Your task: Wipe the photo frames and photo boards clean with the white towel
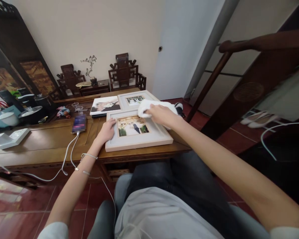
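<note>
A picture frame (pixel 137 146) with a pale wooden rim and a wide white mat lies flat near the table's front edge, a photo of a couple in its middle. At its left side, my left hand (pixel 107 130) grips the border, fingertips over the top face. My right hand (pixel 161 114) is closed on a white cloth (pixel 145 107) at the frame's far right part, covering some of it. Whether the cloth presses on the surface I cannot tell. Behind lies a second picture frame (pixel 122 100), partly hidden by the cloth. Left of that is a photo panel (pixel 105 104) on a dark stack.
On the wooden table (pixel 49 136) lie a phone (pixel 79 124) with a white cable (pixel 69 146), small clear cups (pixel 79 108) and a power strip (pixel 15 137). A dark pot (pixel 31 114) stands at left. A wooden chair back (pixel 249 83) rises at right.
</note>
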A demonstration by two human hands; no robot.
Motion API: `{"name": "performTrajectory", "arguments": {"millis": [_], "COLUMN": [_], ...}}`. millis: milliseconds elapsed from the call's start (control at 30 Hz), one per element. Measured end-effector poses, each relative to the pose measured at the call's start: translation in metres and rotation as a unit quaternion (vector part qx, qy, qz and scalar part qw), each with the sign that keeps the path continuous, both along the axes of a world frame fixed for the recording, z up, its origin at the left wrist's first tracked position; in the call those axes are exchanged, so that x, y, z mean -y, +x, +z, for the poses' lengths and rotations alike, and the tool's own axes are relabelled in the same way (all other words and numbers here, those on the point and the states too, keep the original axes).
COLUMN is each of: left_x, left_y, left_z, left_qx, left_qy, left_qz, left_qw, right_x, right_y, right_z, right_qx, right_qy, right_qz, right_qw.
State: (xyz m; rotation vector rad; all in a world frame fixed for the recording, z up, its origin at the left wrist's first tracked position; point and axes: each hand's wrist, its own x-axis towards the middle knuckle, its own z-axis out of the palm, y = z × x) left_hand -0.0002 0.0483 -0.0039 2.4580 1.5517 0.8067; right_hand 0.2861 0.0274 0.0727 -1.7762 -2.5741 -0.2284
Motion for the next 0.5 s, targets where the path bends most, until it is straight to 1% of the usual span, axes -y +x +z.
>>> {"name": "performTrajectory", "arguments": {"millis": [67,133,167,233,300,367,500], "left_x": [0.0,0.0,0.001,0.002,0.003,0.003,0.003], "left_y": [0.0,0.001,0.002,0.002,0.003,0.002,0.001], "left_z": [0.0,0.001,0.001,0.001,0.001,-0.001,-0.003], "left_qx": [0.004,0.002,0.002,0.006,0.014,0.019,0.022], "left_qy": [0.005,0.009,0.011,0.014,0.016,0.017,0.02], "left_qz": [0.0,0.005,0.008,0.013,0.017,0.019,0.022], "left_qw": [1.0,1.0,1.0,1.0,1.0,1.0,0.999], "right_x": [-0.02,-0.034,-0.038,-0.038,-0.025,-0.001,0.062], "right_y": [-0.009,-0.019,-0.023,-0.029,-0.03,-0.026,-0.015], "right_z": [-0.001,-0.006,-0.009,-0.016,-0.019,-0.014,0.014], "right_qx": [0.006,0.023,0.034,0.057,0.074,0.078,0.04], "right_qy": [0.057,0.083,0.079,0.046,0.002,-0.046,-0.15], "right_qz": [0.025,0.063,0.08,0.101,0.113,0.127,0.142], "right_qw": [0.998,0.994,0.993,0.992,0.991,0.988,0.978]}}
